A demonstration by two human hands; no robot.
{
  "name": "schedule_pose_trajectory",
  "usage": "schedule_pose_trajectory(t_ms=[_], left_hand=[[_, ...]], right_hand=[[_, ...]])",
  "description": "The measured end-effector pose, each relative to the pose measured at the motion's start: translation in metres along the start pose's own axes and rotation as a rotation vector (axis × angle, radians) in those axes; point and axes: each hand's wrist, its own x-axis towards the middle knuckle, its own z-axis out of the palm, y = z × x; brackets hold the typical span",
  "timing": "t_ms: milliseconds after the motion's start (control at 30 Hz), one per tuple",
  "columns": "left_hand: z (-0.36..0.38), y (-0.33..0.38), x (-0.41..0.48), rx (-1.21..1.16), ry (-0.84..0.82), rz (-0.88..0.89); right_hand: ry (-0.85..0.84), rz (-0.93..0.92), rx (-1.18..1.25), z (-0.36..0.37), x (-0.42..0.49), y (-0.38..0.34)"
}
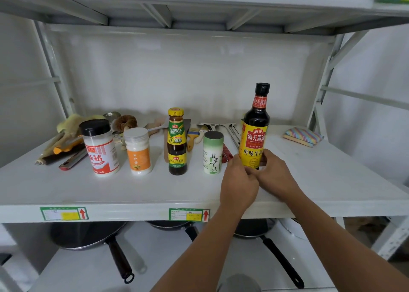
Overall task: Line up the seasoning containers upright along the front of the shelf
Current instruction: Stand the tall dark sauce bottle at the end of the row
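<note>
While four jars stand in line, both hands' fingers (264, 159) close round the upright soy bottle's (256, 128) base on the shelf (132, 190).

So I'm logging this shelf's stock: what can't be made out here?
Head view only:
- Soy sauce bottle: base hidden by the left hand and right hand.
- Utensils at the back: partly hidden by the containers.
- Shelf-edge label: print too small.
- Pans below: cut off by the shelf.

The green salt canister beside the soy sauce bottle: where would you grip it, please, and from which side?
Probably around the mid-body of the green salt canister, from the front: it stands upright, a plain cylinder, with open shelf before it and clutter behind.
</note>
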Motion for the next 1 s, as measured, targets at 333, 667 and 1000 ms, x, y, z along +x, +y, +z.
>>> schedule_pose_trajectory(t_ms=[333,667,1000], left_hand=[[-0.0002,0.0013,-0.0006,-0.023,0.009,-0.007],[0.0004,0.0013,0.0012,-0.019,0.036,-0.036],[-0.0058,0.0009,0.0019,-0.030,0.013,-0.051]], right_hand=[[-0.006,-0.001,-0.005,0.0000,-0.0009,-0.0019],[-0.036,-0.013,-0.019,-0.0003,-0.0032,-0.0065],[-0.033,0.006,-0.023,0.0011,-0.0018,-0.0028]])
